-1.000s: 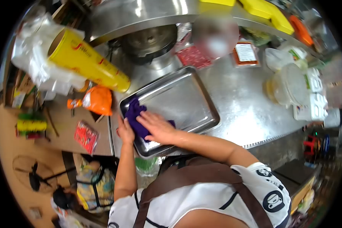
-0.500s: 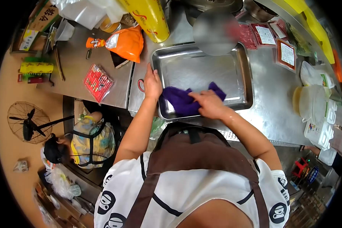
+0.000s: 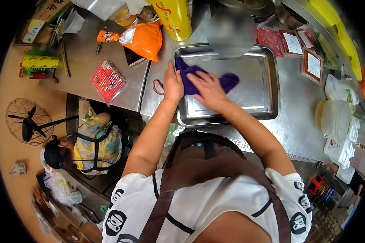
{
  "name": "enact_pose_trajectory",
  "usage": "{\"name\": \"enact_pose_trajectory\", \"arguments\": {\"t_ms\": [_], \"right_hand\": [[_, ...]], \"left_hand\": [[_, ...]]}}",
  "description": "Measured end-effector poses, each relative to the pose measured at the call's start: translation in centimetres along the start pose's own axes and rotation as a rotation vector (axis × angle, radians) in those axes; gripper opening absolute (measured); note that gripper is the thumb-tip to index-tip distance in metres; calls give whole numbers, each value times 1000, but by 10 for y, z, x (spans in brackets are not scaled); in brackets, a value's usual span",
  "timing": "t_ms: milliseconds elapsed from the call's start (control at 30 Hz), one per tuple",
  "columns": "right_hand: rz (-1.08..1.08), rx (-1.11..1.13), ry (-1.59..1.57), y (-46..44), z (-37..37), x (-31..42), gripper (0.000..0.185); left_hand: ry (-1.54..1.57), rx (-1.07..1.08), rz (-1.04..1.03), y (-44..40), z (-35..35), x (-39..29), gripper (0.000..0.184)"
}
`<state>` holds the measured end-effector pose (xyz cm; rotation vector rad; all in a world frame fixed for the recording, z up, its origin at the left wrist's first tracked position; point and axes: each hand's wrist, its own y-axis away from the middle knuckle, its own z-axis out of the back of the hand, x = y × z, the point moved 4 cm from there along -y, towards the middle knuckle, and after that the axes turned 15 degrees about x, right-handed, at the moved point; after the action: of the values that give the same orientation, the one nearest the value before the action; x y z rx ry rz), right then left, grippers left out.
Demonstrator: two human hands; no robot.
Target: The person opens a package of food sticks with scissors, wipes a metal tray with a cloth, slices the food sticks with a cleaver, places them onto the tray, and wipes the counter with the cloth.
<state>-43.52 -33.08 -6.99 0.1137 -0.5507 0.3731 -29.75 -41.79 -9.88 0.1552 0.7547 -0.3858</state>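
A shallow rectangular metal tray [image 3: 249, 73] lies flat on the steel counter in front of me. My left hand [image 3: 173, 84] holds its left rim, with the fingers along the outer wall. Inside the tray, toward the left wall, a purple cloth [image 3: 230, 82] is bunched on the bottom. My right hand [image 3: 210, 90] presses on this cloth, fingers somewhat spread over it. Part of the cloth is hidden under the palm. Just left of my left hand is a red loop handle [image 3: 158, 87], apparently of scissors.
An orange bag [image 3: 144, 40] and a yellow roll [image 3: 173, 18] stand beyond the tray's left side. A red packet [image 3: 108, 81] lies farther left. Packed meat [image 3: 292, 42] and white plastic containers [image 3: 338, 117] line the right. A person [image 3: 95, 141] is at lower left.
My right hand has moved the purple cloth from the tray's near left part up toward its far left corner. My left hand stays at the left rim. The whole view has shifted slightly.
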Motion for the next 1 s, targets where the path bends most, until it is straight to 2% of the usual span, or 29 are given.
{"name": "enact_pose_trajectory", "arguments": {"t_ms": [33, 100, 133, 200, 233, 300, 367, 433, 500, 633, 667, 733, 767, 833, 1000], "right_hand": [[11, -29, 52, -15, -2, 7, 76], [-49, -12, -35, -34, 5, 1, 77], [-50, -19, -30, -39, 10, -1, 77], [-30, -300, 108, -43, 37, -1, 68], [-41, -299, 111, -51, 44, -2, 68], [85, -337, 247, -77, 54, 1, 60], [32, -217, 463, -94, 34, -27, 55], [10, -217, 475, -90, 49, -42, 55], [-252, -144, 364, -66, 68, -68, 55], [-479, -151, 520, 10, 98, -129, 68], [-479, -252, 614, 34, 111, -134, 54], [-694, -203, 642, 75, 125, -170, 56], [-731, -248, 678, 96, 132, -186, 57], [-935, -212, 585, 115, 135, -188, 61], [-1091, -156, 464, 158, 112, -138, 69]], "left_hand": [[1, -5, -3, -1, 4, -3, 47], [94, 62, 66, -4, 12, -10, 46], [47, 15, 21, -6, 6, -1, 47], [49, 26, -9, -8, 8, -2, 47], [53, 45, -30, -7, 6, -4, 47], [-33, 57, -36, -6, -2, 3, 48], [-52, 118, -54, -8, 1, -4, 50], [-21, 109, -51, -11, 0, -4, 50], [12, 136, 32, -5, 3, -8, 52], [38, 156, 32, -5, 4, -11, 52], [30, 155, 43, -5, 4, -10, 52], [18, 153, 27, -5, 3, -10, 52], [3, 145, 17, -5, 3, -10, 52], [-2, 150, 19, -5, 3, -9, 52], [8, 144, 11, -5, 2, -5, 52]]}}
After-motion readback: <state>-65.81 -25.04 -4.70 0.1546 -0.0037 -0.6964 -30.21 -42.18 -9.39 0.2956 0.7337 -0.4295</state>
